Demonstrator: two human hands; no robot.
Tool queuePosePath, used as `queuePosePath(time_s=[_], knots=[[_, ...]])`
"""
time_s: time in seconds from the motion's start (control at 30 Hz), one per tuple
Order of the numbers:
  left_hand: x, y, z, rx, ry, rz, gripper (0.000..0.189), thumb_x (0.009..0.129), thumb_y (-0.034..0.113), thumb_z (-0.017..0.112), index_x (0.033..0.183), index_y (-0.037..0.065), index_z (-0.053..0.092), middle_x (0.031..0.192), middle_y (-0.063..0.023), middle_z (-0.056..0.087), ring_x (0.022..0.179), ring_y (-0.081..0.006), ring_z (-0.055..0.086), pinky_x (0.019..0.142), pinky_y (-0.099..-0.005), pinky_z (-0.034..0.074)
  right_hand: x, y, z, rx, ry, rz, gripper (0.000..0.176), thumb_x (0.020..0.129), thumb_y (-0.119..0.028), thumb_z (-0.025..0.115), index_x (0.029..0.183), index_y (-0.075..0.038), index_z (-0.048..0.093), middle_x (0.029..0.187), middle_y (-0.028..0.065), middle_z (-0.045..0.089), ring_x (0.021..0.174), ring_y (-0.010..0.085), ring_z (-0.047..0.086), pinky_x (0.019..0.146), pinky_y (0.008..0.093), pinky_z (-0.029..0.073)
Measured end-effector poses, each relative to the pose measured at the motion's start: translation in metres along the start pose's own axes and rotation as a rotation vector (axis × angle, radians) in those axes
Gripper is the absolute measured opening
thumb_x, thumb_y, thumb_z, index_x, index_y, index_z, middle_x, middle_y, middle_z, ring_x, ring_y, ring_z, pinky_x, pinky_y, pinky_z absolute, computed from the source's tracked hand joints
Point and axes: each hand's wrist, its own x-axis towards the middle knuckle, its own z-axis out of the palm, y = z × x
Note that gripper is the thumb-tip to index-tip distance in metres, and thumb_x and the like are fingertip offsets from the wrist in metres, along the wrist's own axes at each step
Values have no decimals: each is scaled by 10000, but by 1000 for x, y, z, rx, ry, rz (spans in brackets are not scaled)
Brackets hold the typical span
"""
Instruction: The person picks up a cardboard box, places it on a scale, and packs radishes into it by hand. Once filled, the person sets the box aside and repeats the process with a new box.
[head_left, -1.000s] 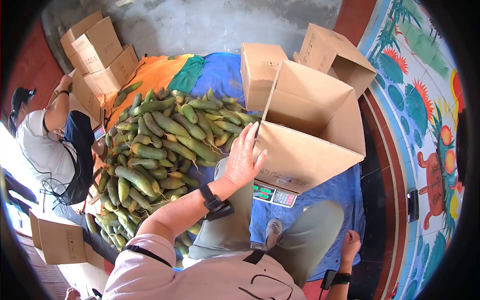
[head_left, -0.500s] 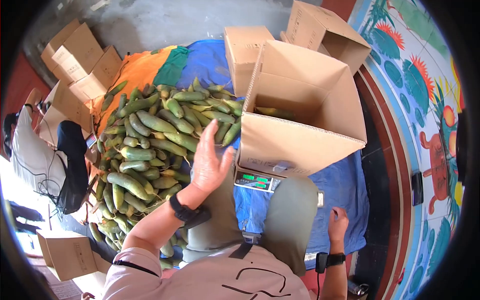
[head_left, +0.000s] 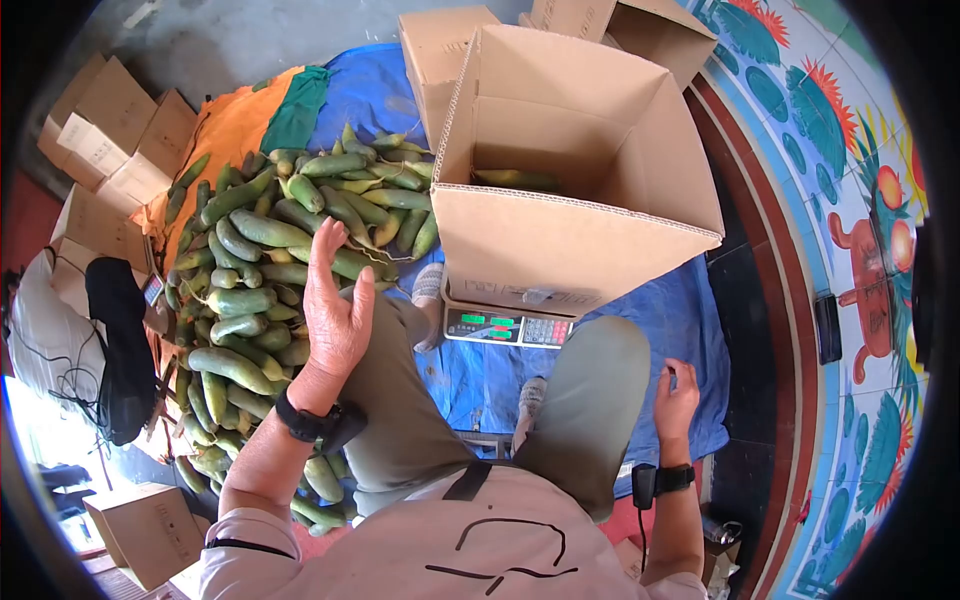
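Observation:
My left hand [head_left: 337,312] is raised over the near right side of a heap of green radishes [head_left: 262,228], fingers stretched out and thumb apart, holding nothing. In front of me a tall open cardboard box [head_left: 575,245] stands on a digital scale [head_left: 510,328] with lit green and red digits. Inside the box at least one green radish [head_left: 517,180] shows; its deeper part is in shadow. My right hand [head_left: 677,400] hangs beside my right knee, its fingers loosely bent and apart with nothing visible in them.
A blue tarp [head_left: 680,310] lies under the scale, and an orange sheet [head_left: 240,115] lies behind the heap. More cardboard boxes [head_left: 440,60] stand at the back and left. A person [head_left: 70,330] sits at the far left. A painted tile wall [head_left: 850,200] runs along the right.
My knees have spread apart, showing more of the scale and my feet. The left hand has shifted left, away from the box. The right hand's fingers have loosened. The whole view has shifted slightly.

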Motion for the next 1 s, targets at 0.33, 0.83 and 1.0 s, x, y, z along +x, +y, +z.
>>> queuePosePath(time_s=[0.33,0.83,1.0], knots=[[0,5,2,70,-33,13,607,913,146,575,1440,10,307,1328,-233,522,1254,-341,504,1055,-419,378,3,5,-7,-16,95,8,186,864,-20,587,1042,18,619,944,184,615,835,341,622,738,403,502],[2,6,6,138,-90,59,603,911,92,564,1447,29,294,1313,-229,533,1243,-343,507,1052,-423,373,41,-4,-23,63,162,58,164,876,-19,583,1030,13,628,957,171,622,851,313,637,765,366,513],[2,3,6,134,-80,73,591,898,133,590,1419,7,341,1282,-228,549,1213,-353,521,1030,-422,389,51,-13,-28,78,167,27,165,880,-14,580,1034,21,625,965,177,622,865,314,636,775,362,511]])
